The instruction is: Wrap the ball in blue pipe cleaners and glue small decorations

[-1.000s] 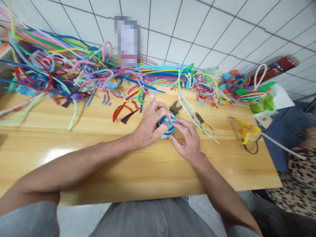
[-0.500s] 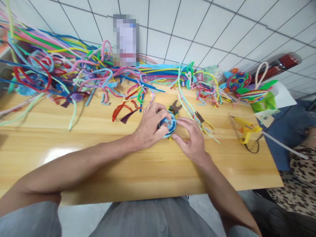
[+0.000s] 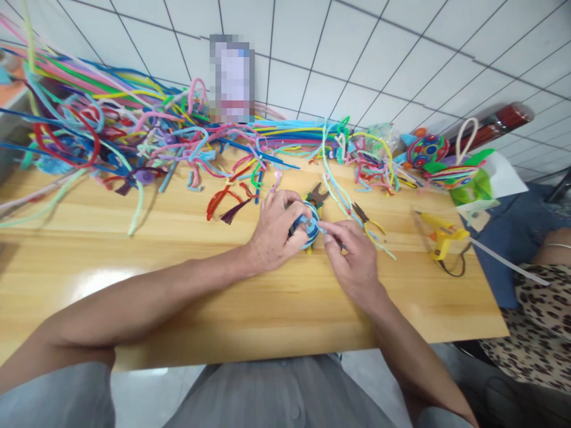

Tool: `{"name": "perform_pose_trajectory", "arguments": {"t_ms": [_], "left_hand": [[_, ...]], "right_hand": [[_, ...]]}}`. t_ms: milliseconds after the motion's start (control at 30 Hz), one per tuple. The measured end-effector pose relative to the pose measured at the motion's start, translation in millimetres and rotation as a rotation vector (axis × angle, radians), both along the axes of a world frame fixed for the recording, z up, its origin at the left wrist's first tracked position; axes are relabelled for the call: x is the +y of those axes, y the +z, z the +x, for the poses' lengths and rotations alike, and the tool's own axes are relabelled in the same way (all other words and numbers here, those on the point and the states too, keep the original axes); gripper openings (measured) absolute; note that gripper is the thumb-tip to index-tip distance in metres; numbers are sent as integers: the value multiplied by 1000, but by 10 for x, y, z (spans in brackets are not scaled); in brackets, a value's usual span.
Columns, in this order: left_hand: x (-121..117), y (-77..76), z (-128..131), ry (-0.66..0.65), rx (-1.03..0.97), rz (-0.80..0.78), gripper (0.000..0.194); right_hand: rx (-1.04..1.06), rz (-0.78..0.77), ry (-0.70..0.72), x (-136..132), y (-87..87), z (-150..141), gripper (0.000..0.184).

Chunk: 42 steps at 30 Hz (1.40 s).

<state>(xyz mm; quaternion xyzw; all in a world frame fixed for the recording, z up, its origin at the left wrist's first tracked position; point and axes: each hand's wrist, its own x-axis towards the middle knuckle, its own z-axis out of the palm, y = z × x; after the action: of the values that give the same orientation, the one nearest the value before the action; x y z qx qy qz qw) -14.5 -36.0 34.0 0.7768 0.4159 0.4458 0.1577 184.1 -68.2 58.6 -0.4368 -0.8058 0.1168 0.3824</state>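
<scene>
The round blue piece (image 3: 311, 227) is over the middle of the worktop (image 3: 285, 309), partly covering the pliers (image 3: 317, 195). The left hand (image 3: 277, 229) grips its left side, fingers curled; the right hand (image 3: 354, 255) pinches a light blue strand (image 3: 322, 229) at its right edge. Small pliers (image 3: 360, 214) lie to the right, then a yellow glue gun (image 3: 446, 235); tangled stems (image 3: 178, 139) line the wall (image 3: 292, 71).
</scene>
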Motion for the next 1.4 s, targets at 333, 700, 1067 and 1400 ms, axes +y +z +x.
{"name": "perform_pose_trajectory", "arguments": {"t_ms": [333, 700, 1067, 1400], "left_hand": [[-28, -29, 18, 33, 13, 8, 19], [-37, -39, 31, 47, 14, -28, 20], [-46, -48, 40, 53, 10, 3, 19], [-17, 30, 10, 30, 22, -26, 19]], "right_hand": [[-48, -53, -16, -27, 7, -40, 22], [-37, -62, -42, -28, 26, -108, 23], [-79, -28, -28, -13, -56, -99, 37], [-70, -46, -15, -4, -89, -66, 38]]}}
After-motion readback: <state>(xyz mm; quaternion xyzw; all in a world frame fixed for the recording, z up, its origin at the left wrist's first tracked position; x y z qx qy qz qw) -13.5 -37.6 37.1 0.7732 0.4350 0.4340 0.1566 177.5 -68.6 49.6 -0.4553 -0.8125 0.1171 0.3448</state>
